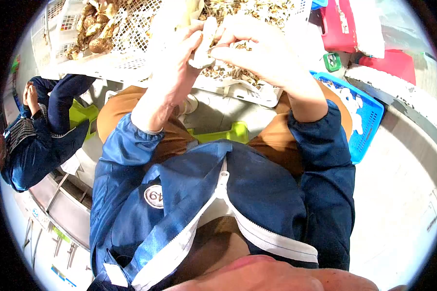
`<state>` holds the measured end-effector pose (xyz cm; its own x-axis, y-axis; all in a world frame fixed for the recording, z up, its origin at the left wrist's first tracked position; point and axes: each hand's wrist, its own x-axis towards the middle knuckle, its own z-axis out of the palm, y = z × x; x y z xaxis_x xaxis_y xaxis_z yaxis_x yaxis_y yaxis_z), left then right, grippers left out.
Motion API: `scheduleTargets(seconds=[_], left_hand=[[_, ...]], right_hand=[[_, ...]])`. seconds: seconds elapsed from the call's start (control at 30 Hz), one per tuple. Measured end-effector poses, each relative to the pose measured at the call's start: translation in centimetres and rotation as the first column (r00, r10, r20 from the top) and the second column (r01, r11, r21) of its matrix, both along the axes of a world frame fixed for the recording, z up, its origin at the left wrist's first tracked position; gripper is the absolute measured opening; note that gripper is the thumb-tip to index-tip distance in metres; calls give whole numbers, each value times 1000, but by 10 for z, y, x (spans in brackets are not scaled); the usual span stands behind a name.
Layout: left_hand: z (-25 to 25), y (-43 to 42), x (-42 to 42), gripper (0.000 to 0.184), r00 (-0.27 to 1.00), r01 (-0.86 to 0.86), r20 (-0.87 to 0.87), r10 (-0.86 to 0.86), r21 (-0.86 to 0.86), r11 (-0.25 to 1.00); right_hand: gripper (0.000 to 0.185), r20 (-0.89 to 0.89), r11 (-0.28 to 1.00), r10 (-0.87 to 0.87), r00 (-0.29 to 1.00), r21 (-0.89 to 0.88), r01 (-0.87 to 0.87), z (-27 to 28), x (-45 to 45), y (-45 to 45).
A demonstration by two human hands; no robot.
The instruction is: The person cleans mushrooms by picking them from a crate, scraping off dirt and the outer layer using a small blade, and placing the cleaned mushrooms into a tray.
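A pale, elongated mushroom [205,44] is gripped upright between the thumb and fingers of my left hand [179,53], above a white plastic crate [264,97]. Close against its right side is my right hand [250,43], with thumb and fingers drawn together in a pinch. Strong glare washes out the fingers, so what the right hand holds, if anything, cannot be made out. Brown and cream trimmings [264,12] lie in the crate under and behind both hands.
Whole brown mushrooms [98,29] lie in a white crate at left. Beside my right knee, a blue basket [370,114] holds white pieces. A green container [332,61] and red containers [338,26] stand at upper right. Another person [43,131] sits at left.
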<state>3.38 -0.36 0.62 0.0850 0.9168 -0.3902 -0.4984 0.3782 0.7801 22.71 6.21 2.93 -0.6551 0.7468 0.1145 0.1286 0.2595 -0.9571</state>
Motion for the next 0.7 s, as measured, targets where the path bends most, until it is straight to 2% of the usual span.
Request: scheduleTargets(seconds=[0.03, 0.1, 0.23, 0.33, 0.37, 0.47, 0.5, 0.6, 0.63, 0.7], left_hand=[[1, 0, 2, 41, 1000, -10, 16, 9, 12, 1000], [-1, -1, 6, 37, 998, -62, 7, 62, 5, 998], [0, -3, 5, 33, 989, -83, 113, 94, -98, 992], [-4, -3, -1, 32, 980, -34, 192, 59, -131, 991], [-5, -3, -3, 32, 974, -8, 225, 41, -143, 990], [-6, -3, -5, 32, 963, -4, 265, 47, -160, 987], [-7, -2, -5, 32, 962, -12, 269, 57, -165, 986], [-5, -2, -5, 33, 951, 4, 308, 29, -105, 994], [-6, -2, -5, 34, 954, 10, 300, 19, -94, 996], [-8, -1, -6, 35, 959, 20, 284, -1, -64, 998]], right_hand=[[15, -28, 996, 33, 999, 88, -31, -7, -2, 3], [14, -46, 993, -35, 998, 116, 40, -7, -7, -2], [13, -49, 957, -196, 979, 210, 202, 1, -15, -14], [9, 32, 756, -405, 914, 574, 315, -13, -3, 5], [14, -9, 724, -482, 876, 559, 404, -15, 2, 13], [9, 58, 761, -469, 881, 532, 370, 31, 5, 12], [7, -1, 745, -377, 926, 593, 304, 20, 4, 16], [11, 141, 882, -265, 954, 435, 181, 3, 1, -1], [12, 152, 932, -224, 963, 324, 166, 4, 0, -1], [11, 127, 969, -125, 984, 229, 93, 8, 2, -2]])
